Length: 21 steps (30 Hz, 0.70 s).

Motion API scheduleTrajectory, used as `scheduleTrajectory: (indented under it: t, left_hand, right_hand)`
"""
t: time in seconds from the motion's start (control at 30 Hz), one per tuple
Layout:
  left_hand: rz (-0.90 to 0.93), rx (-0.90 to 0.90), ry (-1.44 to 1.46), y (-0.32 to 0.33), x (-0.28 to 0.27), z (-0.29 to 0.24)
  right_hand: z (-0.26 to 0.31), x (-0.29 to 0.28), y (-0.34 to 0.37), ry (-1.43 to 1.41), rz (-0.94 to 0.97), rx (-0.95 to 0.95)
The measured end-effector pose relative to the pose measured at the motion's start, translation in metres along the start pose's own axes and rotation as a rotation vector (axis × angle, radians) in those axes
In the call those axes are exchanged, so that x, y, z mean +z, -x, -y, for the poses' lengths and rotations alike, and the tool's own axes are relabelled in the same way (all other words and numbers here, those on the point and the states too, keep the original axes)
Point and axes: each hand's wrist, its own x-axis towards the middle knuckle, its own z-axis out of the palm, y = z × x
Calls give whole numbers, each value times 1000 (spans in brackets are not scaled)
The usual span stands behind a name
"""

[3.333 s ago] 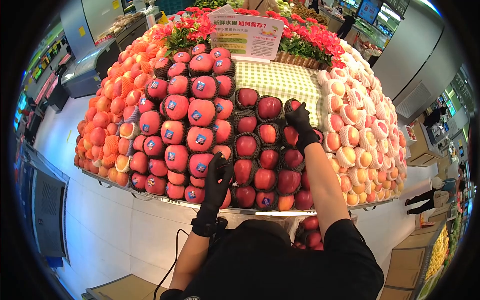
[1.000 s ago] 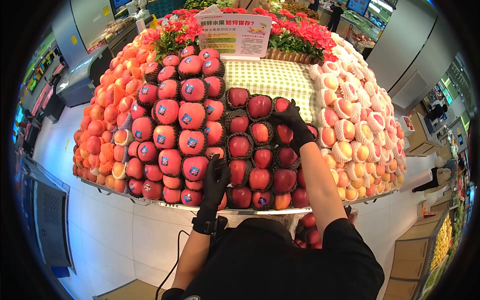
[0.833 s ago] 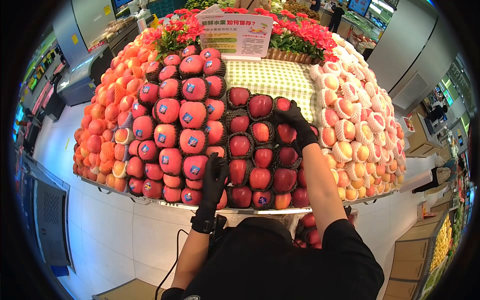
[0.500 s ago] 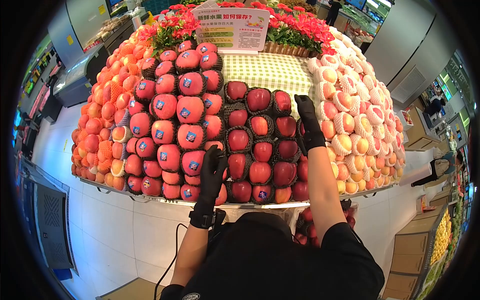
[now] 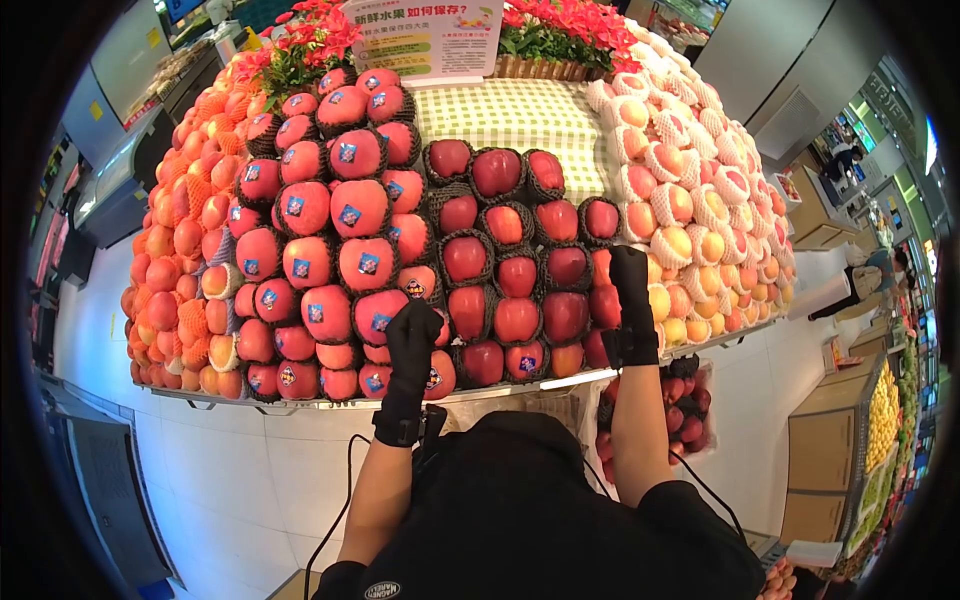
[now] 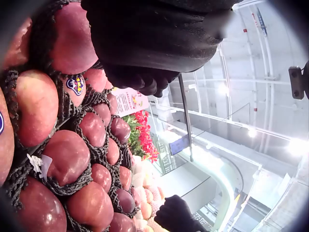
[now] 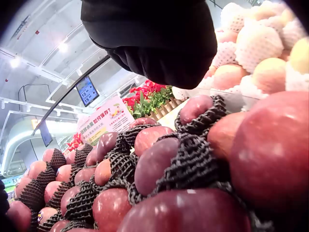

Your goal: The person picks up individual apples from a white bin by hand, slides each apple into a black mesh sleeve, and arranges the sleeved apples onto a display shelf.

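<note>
Both hands wear black gloves. My left hand (image 5: 413, 335) is curled in a fist over the front of the apple display, beside a pink-red apple (image 5: 380, 316) with a blue sticker. No object shows in its fingers in the left wrist view. My right hand (image 5: 630, 290) is also a fist, above the right front of the dark red apples, close to one apple (image 5: 604, 305); the right wrist view shows its fingers folded with nothing visible in them. Several dark red apples in black foam nets stand in rows between the hands; the back one (image 5: 545, 172) borders a checked cloth (image 5: 520, 125).
Peaches in white nets (image 5: 690, 200) pile up on the right, orange-netted fruit (image 5: 190, 240) on the left. A sign (image 5: 430, 40) and red flowers (image 5: 560, 30) stand at the back. Below the display's front edge, dark red apples (image 5: 690, 428) lie in a lined box.
My right hand has let go of the back dark red apple in its column and drawn back right and toward me, curling into a fist. My left fingers have curled tighter. The head view has shifted.
</note>
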Motion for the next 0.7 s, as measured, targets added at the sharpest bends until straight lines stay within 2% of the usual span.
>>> scheduleTrajectory:
  t: [0.03,0.17,0.27,0.3,0.4,0.53,0.6,0.7]
  left_hand:
    - [9,-14,44,2,-3,2]
    - [-9,-120,21,7,-11,4]
    - [10,-142,-3,8,-7,-2]
    - [17,-159,-8,8,-6,-4]
    - [67,-205,16,8,-9,4]
    - [117,-227,20,11,-9,15]
    - [149,-238,51,13,-8,14]
    - [182,-252,106,14,-6,12]
  right_hand:
    - [-6,-13,6,-7,15,60]
    - [-42,-90,-24,-175,820,250]
    - [-77,-112,-12,32,807,-151]
    - [-66,-124,-1,-105,782,139]
    - [-75,-151,15,-109,687,341]
    - [-72,-196,31,50,599,271]
    - [-81,-204,36,127,558,11]
    - [-73,-213,40,89,495,191]
